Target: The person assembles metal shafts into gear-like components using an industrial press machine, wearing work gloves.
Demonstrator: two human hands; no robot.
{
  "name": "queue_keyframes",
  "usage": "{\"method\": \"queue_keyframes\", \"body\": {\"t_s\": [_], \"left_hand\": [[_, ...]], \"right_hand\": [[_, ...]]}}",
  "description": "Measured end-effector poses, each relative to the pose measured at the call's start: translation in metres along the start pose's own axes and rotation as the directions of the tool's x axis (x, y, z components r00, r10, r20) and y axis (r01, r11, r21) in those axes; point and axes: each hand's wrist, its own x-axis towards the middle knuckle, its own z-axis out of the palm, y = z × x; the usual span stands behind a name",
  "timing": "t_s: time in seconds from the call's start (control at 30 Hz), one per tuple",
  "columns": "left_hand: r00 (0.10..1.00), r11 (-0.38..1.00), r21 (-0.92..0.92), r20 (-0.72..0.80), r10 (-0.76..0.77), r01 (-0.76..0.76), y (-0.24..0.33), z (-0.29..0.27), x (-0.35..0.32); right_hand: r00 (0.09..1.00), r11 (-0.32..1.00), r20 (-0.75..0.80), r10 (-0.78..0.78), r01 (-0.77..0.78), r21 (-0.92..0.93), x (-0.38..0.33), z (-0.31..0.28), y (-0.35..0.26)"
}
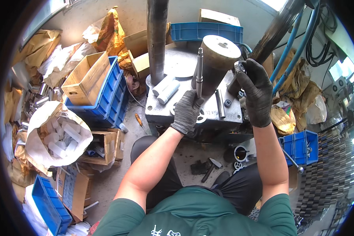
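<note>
At frame centre the left hand [187, 112] grips an upright steel shaft [199, 70], the right hand [256, 88] pinching a bearing ring [240, 66], seemingly mid-assembly, alignment needed.

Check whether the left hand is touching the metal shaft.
Touching. The head view shows the gloved left hand closed around the lower end of the upright metal shaft, fingers wrapped on it with no gap.

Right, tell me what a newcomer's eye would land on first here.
First, the two dark-gloved hands at centre: the left hand holds a slim metal shaft upright over the grey press table, and the right hand pinches a small ring-shaped part beside the big steel cylinder. Then the paper sack of white tubes at left.
</note>
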Motion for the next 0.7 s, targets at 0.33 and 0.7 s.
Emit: {"method": "queue_keyframes", "body": {"t_s": [0.33,0.7], "left_hand": [[0.912,0.853,0.328,0.078,0.404,-0.406,-0.019,0.001,0.001],[0.92,0.848,0.356,0.132,0.37,-0.392,-0.014,-0.003,0.003]], "right_hand": [[0.992,0.993,0.126,-0.024,0.039,-0.114,0.016,0.022,-0.015],[0.869,0.859,0.425,0.254,-0.001,-0.511,0.013,0.012,0.0]]}}
